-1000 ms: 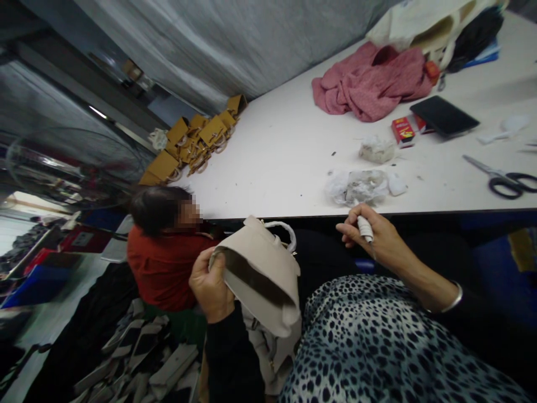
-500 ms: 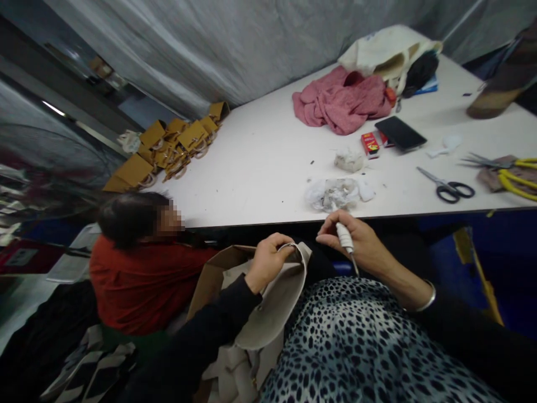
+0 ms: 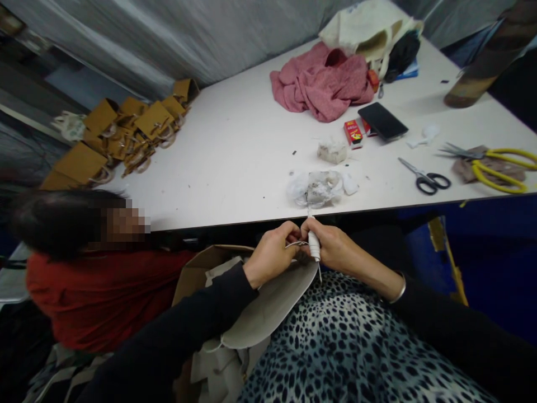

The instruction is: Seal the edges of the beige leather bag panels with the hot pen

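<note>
Over my lap, my left hand (image 3: pixel 272 252) pinches the upper edge of a light beige piece (image 3: pixel 268 305) with a curved rim. Right beside it, my right hand (image 3: pixel 329 243) is closed round a white-wrapped handle tool (image 3: pixel 314 246), whose thin metal tip points down. The fingertips of both hands meet at the piece's edge, and what lies between them is partly hidden. An open cardboard box (image 3: pixel 188 274) with more beige pieces (image 3: pixel 222 369) in it stands below my left forearm.
On the white table (image 3: pixel 235 151) lie scissors (image 3: pixel 425 178), yellow-handled snips (image 3: pixel 499 168), a phone (image 3: pixel 382 121), a red box (image 3: pixel 353 134), crumpled plastic (image 3: pixel 321 188), pink cloth (image 3: pixel 321 84) and mustard bags (image 3: pixel 155 120). A person in red (image 3: pixel 100 296) sits at the left.
My right hand has moved left with the tool and now meets my left hand at the beige piece's edge. The view has shifted, so the table's things appear further left.
</note>
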A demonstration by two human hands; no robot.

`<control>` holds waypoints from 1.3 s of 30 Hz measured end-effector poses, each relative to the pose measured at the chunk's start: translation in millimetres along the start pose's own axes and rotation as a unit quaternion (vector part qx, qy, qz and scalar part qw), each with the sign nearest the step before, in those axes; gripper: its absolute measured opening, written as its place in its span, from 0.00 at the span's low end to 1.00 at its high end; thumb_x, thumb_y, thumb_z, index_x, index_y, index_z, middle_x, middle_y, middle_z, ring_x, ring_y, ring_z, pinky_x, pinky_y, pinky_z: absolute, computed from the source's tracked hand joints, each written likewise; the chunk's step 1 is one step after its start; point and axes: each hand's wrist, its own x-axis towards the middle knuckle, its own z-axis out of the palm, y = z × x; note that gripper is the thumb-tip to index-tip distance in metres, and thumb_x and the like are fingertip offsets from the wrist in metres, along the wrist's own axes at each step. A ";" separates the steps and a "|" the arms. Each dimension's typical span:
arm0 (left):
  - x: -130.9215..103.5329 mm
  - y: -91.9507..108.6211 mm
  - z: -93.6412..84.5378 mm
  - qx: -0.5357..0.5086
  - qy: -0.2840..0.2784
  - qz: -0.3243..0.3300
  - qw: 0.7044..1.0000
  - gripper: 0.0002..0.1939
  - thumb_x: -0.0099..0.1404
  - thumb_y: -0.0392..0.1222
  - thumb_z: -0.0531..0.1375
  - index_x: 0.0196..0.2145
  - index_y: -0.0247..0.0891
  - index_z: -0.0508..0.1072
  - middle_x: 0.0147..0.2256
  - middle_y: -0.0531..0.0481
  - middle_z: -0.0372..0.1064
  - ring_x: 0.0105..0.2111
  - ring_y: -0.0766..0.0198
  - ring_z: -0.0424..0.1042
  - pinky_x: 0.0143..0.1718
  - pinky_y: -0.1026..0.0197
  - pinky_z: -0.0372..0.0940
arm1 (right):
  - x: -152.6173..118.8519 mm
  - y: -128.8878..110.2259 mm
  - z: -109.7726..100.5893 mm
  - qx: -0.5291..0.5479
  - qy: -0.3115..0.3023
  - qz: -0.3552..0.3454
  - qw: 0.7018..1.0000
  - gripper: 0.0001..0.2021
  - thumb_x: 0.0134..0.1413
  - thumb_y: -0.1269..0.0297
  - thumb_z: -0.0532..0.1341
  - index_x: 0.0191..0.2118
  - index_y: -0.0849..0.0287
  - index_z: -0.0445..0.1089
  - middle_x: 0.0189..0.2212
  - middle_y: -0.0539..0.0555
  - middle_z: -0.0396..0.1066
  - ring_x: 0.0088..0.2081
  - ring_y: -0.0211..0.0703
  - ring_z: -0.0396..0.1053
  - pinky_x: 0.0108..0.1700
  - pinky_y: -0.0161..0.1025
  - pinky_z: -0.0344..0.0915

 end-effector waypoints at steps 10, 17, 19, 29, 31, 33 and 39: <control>23.6 18.9 -69.4 -0.153 -0.257 -0.004 0.954 0.29 0.42 0.40 0.76 0.45 0.44 0.83 0.45 0.42 0.81 0.47 0.46 0.79 0.49 0.49 0.73 | -10.5 7.2 2.7 0.175 0.061 0.042 0.982 0.10 0.57 0.62 0.67 0.38 0.55 0.64 0.33 0.48 0.72 0.30 0.37 0.66 0.34 0.35 0.64; 34.9 0.3 -41.0 -0.157 -0.216 0.050 0.962 0.20 0.53 0.42 0.71 0.46 0.41 0.81 0.43 0.45 0.80 0.43 0.53 0.78 0.45 0.56 0.71 | -11.4 5.6 6.2 0.221 0.147 0.082 0.961 0.13 0.54 0.63 0.70 0.35 0.55 0.63 0.34 0.50 0.75 0.32 0.39 0.69 0.35 0.36 0.67; 33.5 -4.4 -27.2 -0.157 -0.180 0.021 0.971 0.18 0.55 0.42 0.71 0.45 0.40 0.80 0.41 0.46 0.80 0.40 0.55 0.77 0.42 0.58 0.70 | -10.3 7.0 7.5 0.214 0.172 0.099 0.956 0.14 0.54 0.61 0.70 0.34 0.55 0.63 0.33 0.50 0.75 0.31 0.39 0.70 0.35 0.36 0.67; 39.7 -6.0 10.6 -0.161 -0.034 -0.063 0.984 0.10 0.53 0.41 0.72 0.35 0.39 0.82 0.30 0.50 0.79 0.30 0.59 0.74 0.33 0.61 0.64 | -3.5 21.7 3.7 0.176 0.183 0.099 0.962 0.15 0.58 0.53 0.69 0.34 0.54 0.65 0.33 0.52 0.76 0.32 0.42 0.73 0.35 0.38 0.70; 41.9 -5.8 12.1 -0.169 -0.032 -0.079 0.982 0.11 0.52 0.40 0.72 0.35 0.39 0.82 0.29 0.50 0.79 0.30 0.60 0.74 0.32 0.61 0.64 | -3.2 22.2 2.3 0.151 0.190 0.093 0.966 0.13 0.59 0.54 0.69 0.34 0.54 0.67 0.33 0.52 0.77 0.32 0.42 0.73 0.35 0.38 0.70; 43.1 -5.2 13.9 -0.190 -0.019 -0.093 0.977 0.08 0.52 0.38 0.71 0.32 0.39 0.82 0.29 0.50 0.79 0.31 0.59 0.75 0.34 0.61 0.65 | -3.5 21.9 -1.1 0.120 0.186 0.083 0.972 0.11 0.61 0.54 0.68 0.36 0.54 0.69 0.34 0.52 0.77 0.32 0.42 0.74 0.35 0.37 0.70; 45.6 -9.4 14.6 -0.217 0.000 -0.121 0.969 0.07 0.56 0.43 0.70 0.29 0.38 0.81 0.25 0.48 0.76 0.26 0.60 0.72 0.29 0.60 0.64 | 0.7 27.3 -36.7 0.076 0.182 0.057 0.979 0.17 0.72 0.51 0.56 0.58 0.51 0.69 0.39 0.54 0.77 0.39 0.45 0.77 0.44 0.41 0.73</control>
